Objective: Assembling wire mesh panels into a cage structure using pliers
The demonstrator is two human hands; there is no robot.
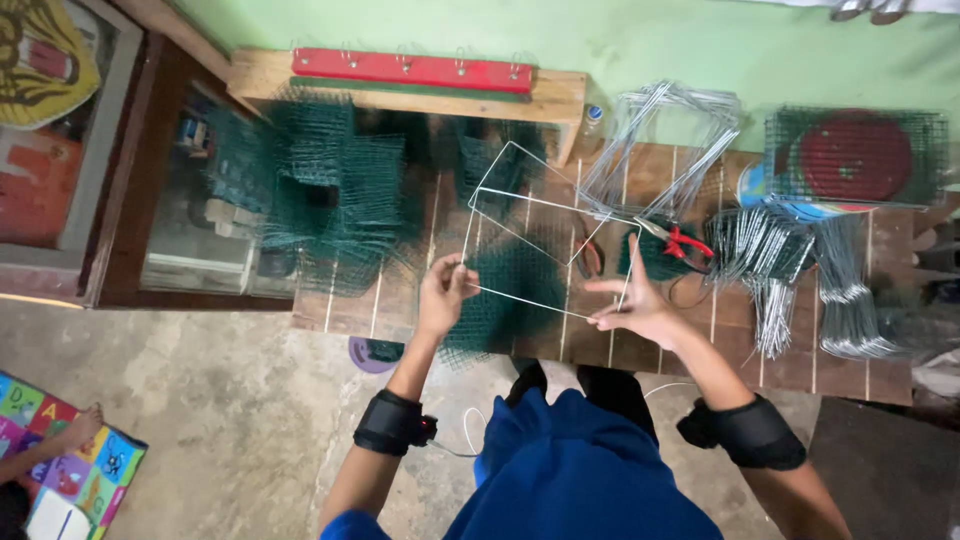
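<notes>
Head view looks down on a wooden slatted counter (880, 370) where both hands hold a bent wire frame (520, 205) just above a piece of green wire mesh (510, 290). The left hand (443, 292) pinches the frame's near left corner between thumb and fingers. The right hand (640, 305) grips the near right corner, its index finger stretched out along the wire. Red-handled pliers (682, 241) lie on the counter just beyond the right hand. More frames are stacked behind them (665, 140), and bundles of bent wire pieces (800, 270) lie to the right. Green mesh panels (320, 180) are heaped at the left end. Black bands wrap both wrists.
</notes>
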